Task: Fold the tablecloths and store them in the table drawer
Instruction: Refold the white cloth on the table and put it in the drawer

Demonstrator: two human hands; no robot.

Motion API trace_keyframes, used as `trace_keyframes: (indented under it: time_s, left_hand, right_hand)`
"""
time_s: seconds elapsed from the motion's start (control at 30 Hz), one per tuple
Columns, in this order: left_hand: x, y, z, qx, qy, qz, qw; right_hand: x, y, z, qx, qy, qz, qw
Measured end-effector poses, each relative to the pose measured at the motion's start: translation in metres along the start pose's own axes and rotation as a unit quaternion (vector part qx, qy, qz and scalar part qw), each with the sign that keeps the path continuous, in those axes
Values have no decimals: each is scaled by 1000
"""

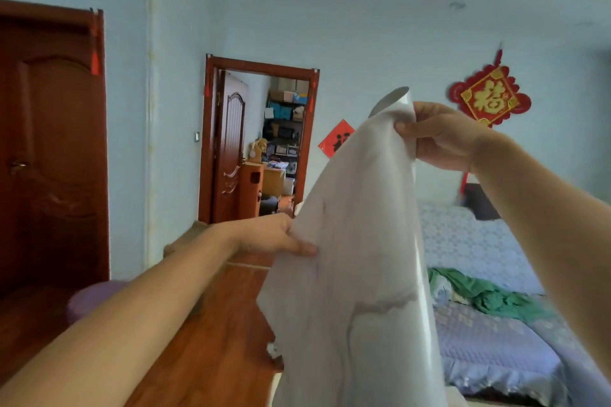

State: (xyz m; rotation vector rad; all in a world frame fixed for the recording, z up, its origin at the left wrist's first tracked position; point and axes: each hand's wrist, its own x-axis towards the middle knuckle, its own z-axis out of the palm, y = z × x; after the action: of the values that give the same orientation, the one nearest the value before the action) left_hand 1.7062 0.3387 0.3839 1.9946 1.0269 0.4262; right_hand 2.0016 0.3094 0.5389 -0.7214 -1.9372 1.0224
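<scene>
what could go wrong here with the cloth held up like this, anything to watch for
1. The right hand pinches only the top corner of the white tablecloth, and the left hand only a side edge; the glossy sheet might slip out.
2. The grips sit at different heights, so a fold begun now would likely come out skewed.
3. The cloth's lower end hangs out of view and could drag on the wooden floor or catch the green fabric on the bed.

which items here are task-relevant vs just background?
In the job:
- white tablecloth, held up in the air
- left hand, pinching its left edge
- right hand, gripping its top corner

Lying about:
- green cloth crumpled on the bed
- red wall ornament
- open doorway
</scene>
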Motion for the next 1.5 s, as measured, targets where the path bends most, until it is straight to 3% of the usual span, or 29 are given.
trace_keyframes:
  time_s: [0.1,0.17,0.23,0.3,0.4,0.47,0.53,0.6,0.63,0.7,0.77,0.8,0.87,0.93,1.03,1.13,1.23,1.4,1.5]
  left_hand:
    - [5,-2,16,-68,-14,18,997]
    - [4,-2,28,-130,-4,45,991]
    - [2,0,38,-227,-3,76,971]
    - [-2,10,46,-289,-22,86,953]
    - [3,35,58,-123,11,100,987]
    - [6,57,65,37,66,108,991]
    - [4,75,68,217,116,74,966]
    - [2,83,67,389,168,13,906]
    - [0,79,66,441,166,-21,882]
    - [0,50,62,483,104,-85,865]
    - [4,1,57,439,24,-125,889]
    - [3,-23,57,377,7,-112,919]
    - [-2,-54,60,228,14,-62,972]
    - [2,-74,67,166,64,-33,983]
    - [22,-93,80,145,162,-42,975]
    - [36,-103,73,7,275,-55,960]
    - [32,-101,44,10,356,-72,932]
    - [17,-63,-23,128,353,-99,922]
    - [19,-8,-67,182,376,-64,906]
  right_hand:
    - [5,-2,-3,-40,21,11,999]
    - [7,0,-7,-128,57,30,990]
    - [7,7,-13,-240,94,56,964]
    - [3,17,-15,-265,111,75,955]
    - [-5,27,-6,-201,69,75,974]
    - [-6,29,-1,-260,32,75,962]
    - [-6,33,1,-347,16,85,934]
    - [-11,42,-2,-355,29,84,931]
    - [-15,45,-4,-338,44,74,937]
    - [-22,46,-10,-293,78,42,952]
    - [-25,41,-18,-247,110,20,963]
    - [-25,38,-21,-225,123,11,967]
    - [-22,31,-23,-188,155,-3,970]
    - [-17,24,-20,-166,191,-19,967]
    - [-10,15,-14,-153,218,-21,964]
    - [-10,11,-17,-161,241,-12,957]
    - [-25,15,-29,-216,292,23,932]
    - [-50,35,-54,-233,322,84,914]
    - [-56,37,-86,-277,391,109,871]
